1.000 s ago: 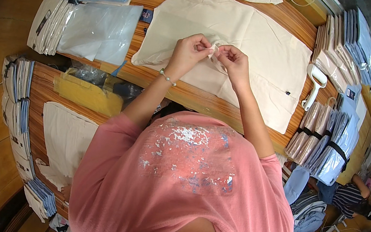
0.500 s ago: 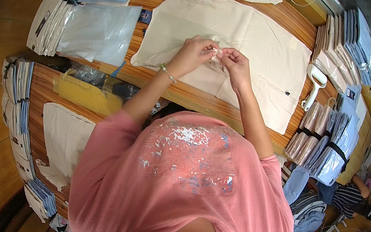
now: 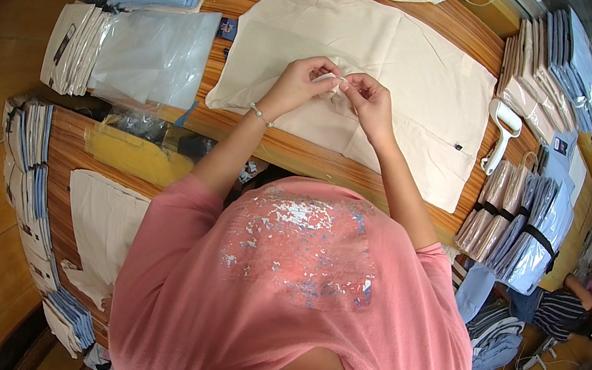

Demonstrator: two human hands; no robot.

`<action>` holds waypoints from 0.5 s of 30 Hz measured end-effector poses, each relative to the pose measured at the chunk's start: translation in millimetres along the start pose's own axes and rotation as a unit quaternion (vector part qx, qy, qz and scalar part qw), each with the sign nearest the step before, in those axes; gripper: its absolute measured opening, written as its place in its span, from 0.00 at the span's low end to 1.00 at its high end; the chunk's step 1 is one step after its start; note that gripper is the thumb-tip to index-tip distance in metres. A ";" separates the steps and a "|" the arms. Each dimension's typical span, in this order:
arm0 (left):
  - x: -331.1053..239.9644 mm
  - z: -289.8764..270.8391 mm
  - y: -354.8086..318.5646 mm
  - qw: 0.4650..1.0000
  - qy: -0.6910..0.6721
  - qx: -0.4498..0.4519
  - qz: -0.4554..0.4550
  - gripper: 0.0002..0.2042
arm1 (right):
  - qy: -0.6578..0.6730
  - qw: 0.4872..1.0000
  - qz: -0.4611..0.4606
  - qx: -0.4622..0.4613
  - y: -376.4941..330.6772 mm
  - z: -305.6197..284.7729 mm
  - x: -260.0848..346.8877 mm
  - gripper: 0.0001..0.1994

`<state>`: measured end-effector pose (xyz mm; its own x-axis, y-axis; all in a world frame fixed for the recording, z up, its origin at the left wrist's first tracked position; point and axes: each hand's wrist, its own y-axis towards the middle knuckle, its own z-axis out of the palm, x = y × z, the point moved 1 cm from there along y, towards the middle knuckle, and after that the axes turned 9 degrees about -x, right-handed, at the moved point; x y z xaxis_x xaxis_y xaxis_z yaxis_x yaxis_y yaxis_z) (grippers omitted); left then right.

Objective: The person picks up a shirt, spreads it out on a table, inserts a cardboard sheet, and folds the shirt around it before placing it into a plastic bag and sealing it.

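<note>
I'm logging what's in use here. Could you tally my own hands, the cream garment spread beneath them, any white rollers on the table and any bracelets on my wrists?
Hands: 2 (left hand, right hand)
Cream garment: 1
White roller: 1
Bracelet: 1
Total: 5

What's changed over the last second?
Little: a pale flap now shows more at the left hand, and the view has shifted slightly. Nothing visibly taken or let go. Unchanged: that hand and the right hand pinching the cream fabric; white roller beside it.
</note>
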<state>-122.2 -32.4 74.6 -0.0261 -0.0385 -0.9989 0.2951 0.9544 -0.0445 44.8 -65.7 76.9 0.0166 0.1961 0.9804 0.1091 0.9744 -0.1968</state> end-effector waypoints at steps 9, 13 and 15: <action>3.3 -0.1 0.2 0.976 -0.179 0.003 -0.122 0.08 | 0.018 1.000 0.024 0.001 -0.3 1.1 1.8 0.07; 0.9 -3.2 0.4 0.991 -0.118 -0.008 -0.063 0.08 | -0.007 1.000 0.016 -0.015 1.4 -0.1 3.0 0.07; -0.2 -2.2 0.8 0.997 -0.062 -0.021 -0.031 0.09 | -0.030 0.999 0.009 -0.019 0.8 1.0 3.8 0.07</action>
<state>-124.0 -31.0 74.8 0.0759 -0.1318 -0.9884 0.2569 0.9604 -0.1083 44.0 -64.1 80.5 -0.0398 0.2212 0.9744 0.1474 0.9658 -0.2132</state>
